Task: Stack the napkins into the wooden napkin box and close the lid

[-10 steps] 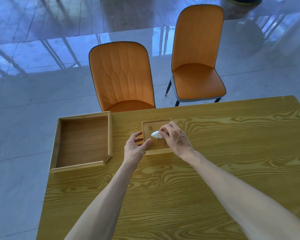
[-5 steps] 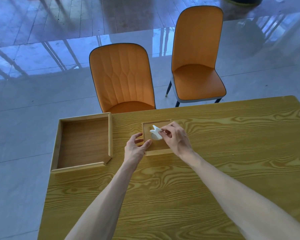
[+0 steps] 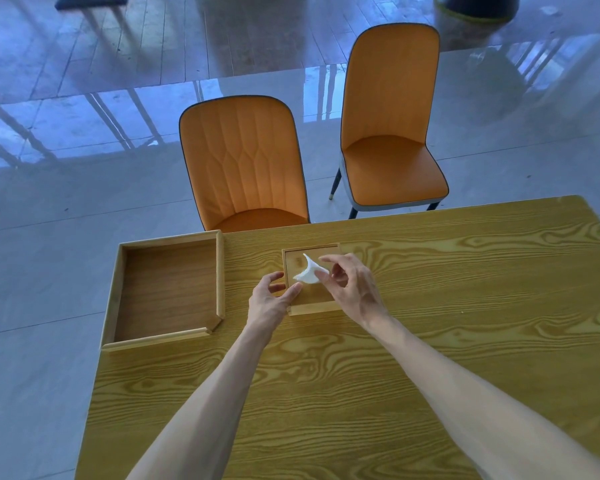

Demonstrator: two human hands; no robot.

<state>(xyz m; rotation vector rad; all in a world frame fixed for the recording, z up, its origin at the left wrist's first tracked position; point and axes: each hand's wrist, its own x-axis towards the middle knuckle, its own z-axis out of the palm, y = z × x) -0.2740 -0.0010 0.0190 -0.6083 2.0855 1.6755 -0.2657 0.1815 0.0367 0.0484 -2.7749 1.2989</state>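
A small wooden napkin box (image 3: 310,299) with its flat lid on sits at the middle of the table. My left hand (image 3: 272,299) grips the box's left edge, thumb on the lid. My right hand (image 3: 350,287) hovers over the lid and pinches a white napkin (image 3: 309,271), which sticks up in a curled point above the lid's centre. What lies inside the box is hidden.
A larger open wooden tray (image 3: 219,271) lies at the table's left edge, nothing in it. The table (image 3: 430,341) has yellow wood grain. Two orange chairs stand beyond the far edge, one (image 3: 243,161) close, one (image 3: 392,133) further right.
My right hand has lifted, drawing the white napkin up from the lid so that more of it shows. My left hand has stayed on the box's left edge.
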